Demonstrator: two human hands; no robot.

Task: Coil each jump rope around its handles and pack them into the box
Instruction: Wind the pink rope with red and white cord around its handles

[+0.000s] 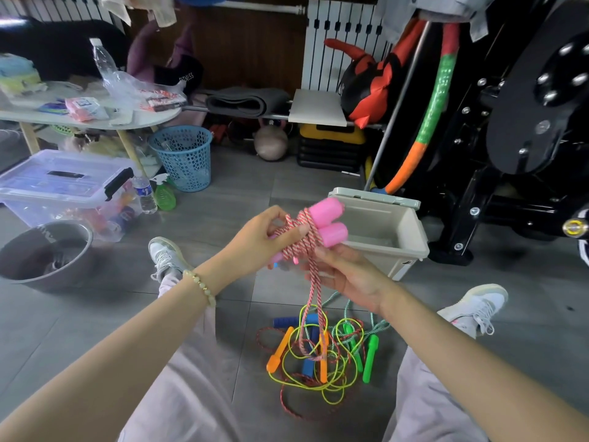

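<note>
Grey tiled floor [95, 314]. Near centre, a loose tangle of jump ropes [322, 355] is laid out: orange handles [279, 350] at its left, green handles [370, 358] at its right, blue handles [285, 322] partly buried under yellow and red-white cords. An open beige box [411, 247] is set farther off, to the right. A grey bowl [57, 280] is seen at left. Behind it sits a lidded clear bin [63, 186], with a water bottle [145, 194] and green spray bottle [164, 194] stood just beside it. A blue mesh basket [186, 161] is placed farther back.

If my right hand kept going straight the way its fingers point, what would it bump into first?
Most likely the red-and-white rope coiled round the pink handles in your left hand, just ahead of the right hand; depth is unclear.
</note>
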